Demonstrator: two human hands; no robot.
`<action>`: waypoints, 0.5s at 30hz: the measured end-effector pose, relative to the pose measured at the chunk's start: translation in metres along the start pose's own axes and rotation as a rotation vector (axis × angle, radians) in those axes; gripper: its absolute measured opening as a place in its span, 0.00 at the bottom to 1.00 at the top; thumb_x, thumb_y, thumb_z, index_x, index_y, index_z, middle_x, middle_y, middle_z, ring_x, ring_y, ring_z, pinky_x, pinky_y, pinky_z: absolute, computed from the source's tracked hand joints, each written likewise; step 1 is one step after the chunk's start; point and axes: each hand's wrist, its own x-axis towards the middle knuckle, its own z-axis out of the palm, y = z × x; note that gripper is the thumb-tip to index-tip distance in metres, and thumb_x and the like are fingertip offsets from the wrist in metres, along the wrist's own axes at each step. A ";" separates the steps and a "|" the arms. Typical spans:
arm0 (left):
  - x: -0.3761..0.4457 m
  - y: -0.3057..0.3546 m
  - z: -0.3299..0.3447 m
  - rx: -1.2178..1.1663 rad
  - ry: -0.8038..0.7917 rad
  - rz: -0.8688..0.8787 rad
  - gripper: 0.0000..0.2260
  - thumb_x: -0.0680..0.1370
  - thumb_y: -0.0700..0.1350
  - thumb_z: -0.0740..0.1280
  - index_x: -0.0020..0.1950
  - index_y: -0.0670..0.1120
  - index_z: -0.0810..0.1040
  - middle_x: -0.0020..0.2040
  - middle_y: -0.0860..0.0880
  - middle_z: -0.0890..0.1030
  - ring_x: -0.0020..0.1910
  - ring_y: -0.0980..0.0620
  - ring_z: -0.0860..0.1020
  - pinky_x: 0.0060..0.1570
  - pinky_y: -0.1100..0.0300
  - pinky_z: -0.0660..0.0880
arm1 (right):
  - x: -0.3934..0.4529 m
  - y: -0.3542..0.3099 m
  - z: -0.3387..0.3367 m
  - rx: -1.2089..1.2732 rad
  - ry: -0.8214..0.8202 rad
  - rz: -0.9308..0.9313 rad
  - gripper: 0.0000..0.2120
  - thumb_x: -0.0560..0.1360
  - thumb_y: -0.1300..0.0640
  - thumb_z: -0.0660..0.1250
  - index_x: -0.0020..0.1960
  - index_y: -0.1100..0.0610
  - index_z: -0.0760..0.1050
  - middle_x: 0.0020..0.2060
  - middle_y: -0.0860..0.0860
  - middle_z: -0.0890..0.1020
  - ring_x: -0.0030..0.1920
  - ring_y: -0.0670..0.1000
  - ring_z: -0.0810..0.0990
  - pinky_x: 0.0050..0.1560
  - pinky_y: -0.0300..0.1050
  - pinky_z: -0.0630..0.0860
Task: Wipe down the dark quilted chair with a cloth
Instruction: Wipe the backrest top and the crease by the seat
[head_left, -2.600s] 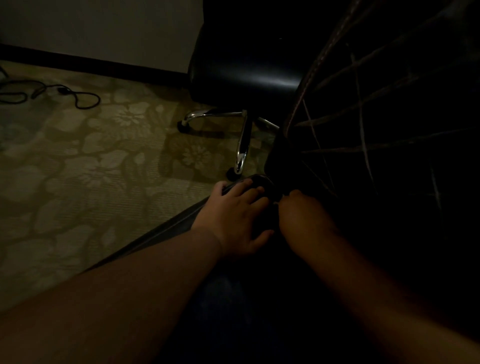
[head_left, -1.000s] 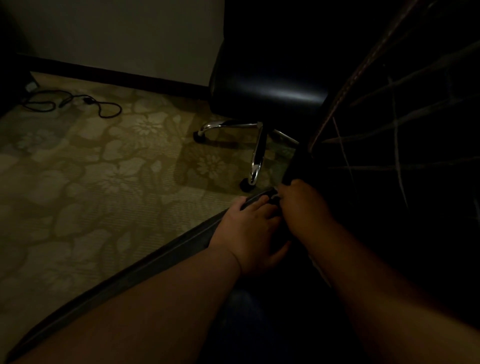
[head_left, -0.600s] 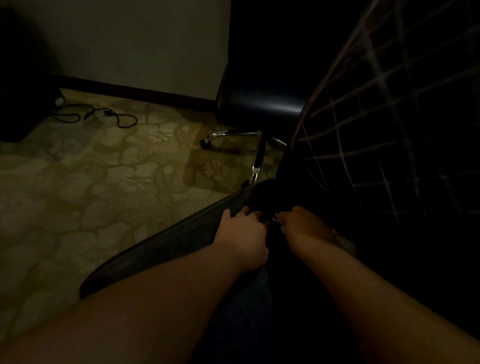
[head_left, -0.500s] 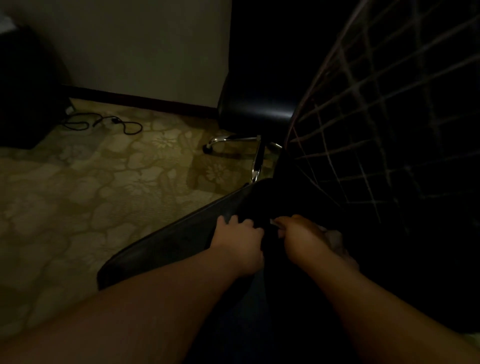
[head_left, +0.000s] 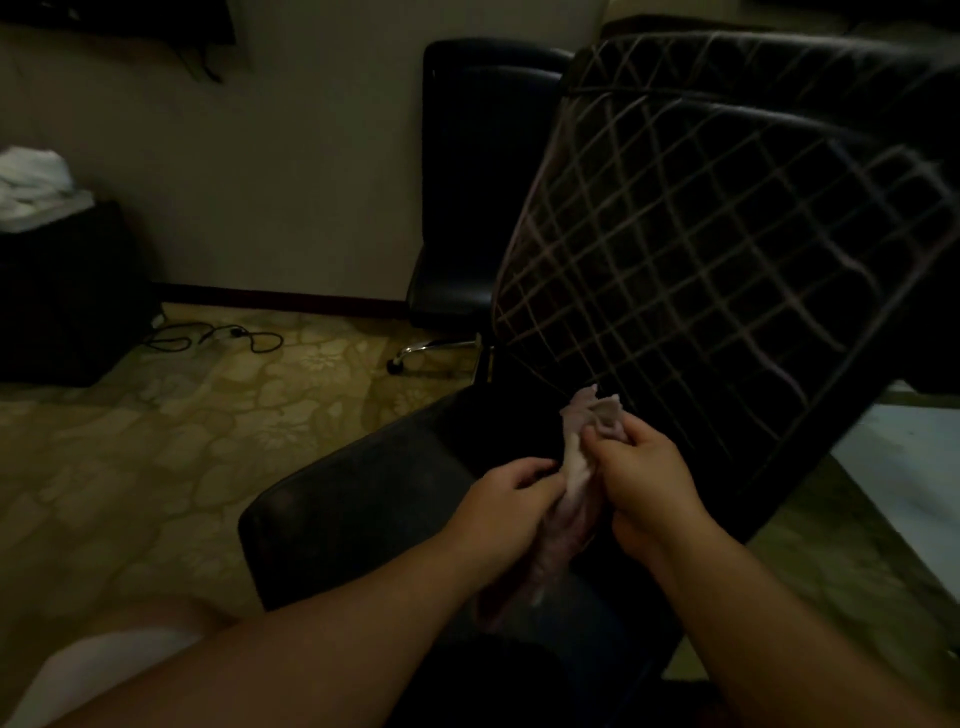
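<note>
Both hands curled onto a pale cloth (head_left: 576, 483) above the seat of the dark quilted chair (head_left: 727, 249): right hand (head_left: 647, 480) pinching its upper, bunched end, left hand (head_left: 506, 506) gripping it lower down, fingers folded in toward the palm. Cloth drawn long between them, top end toward the quilted backrest, lower end trailing down toward the body. Second dark chair (head_left: 467, 171) against the wall beyond, cable (head_left: 215, 336) on patterned carpet (head_left: 156, 467).

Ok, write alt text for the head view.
Both hands, left and right, hold a pale cloth bunched between them above the seat of a dark quilted chair. A black office chair stands behind on patterned carpet.
</note>
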 end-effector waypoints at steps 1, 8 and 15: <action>-0.012 0.006 0.007 -0.100 -0.020 0.000 0.10 0.83 0.49 0.66 0.61 0.49 0.82 0.53 0.51 0.86 0.53 0.53 0.84 0.54 0.61 0.79 | -0.010 -0.005 -0.006 0.067 0.016 -0.006 0.10 0.80 0.65 0.64 0.49 0.55 0.82 0.41 0.55 0.86 0.47 0.54 0.85 0.49 0.50 0.81; -0.071 0.029 0.039 -0.071 -0.016 0.168 0.11 0.80 0.48 0.71 0.61 0.59 0.79 0.53 0.56 0.84 0.51 0.61 0.83 0.49 0.62 0.81 | -0.065 -0.038 -0.037 0.202 0.027 -0.120 0.06 0.80 0.57 0.67 0.53 0.54 0.83 0.44 0.51 0.87 0.46 0.49 0.86 0.48 0.48 0.81; -0.104 0.060 0.034 -0.423 -0.077 -0.045 0.09 0.83 0.52 0.65 0.57 0.55 0.84 0.49 0.48 0.88 0.49 0.49 0.86 0.52 0.51 0.80 | -0.102 -0.035 -0.060 0.244 -0.065 0.100 0.16 0.76 0.42 0.68 0.57 0.51 0.82 0.51 0.53 0.86 0.54 0.57 0.83 0.51 0.55 0.81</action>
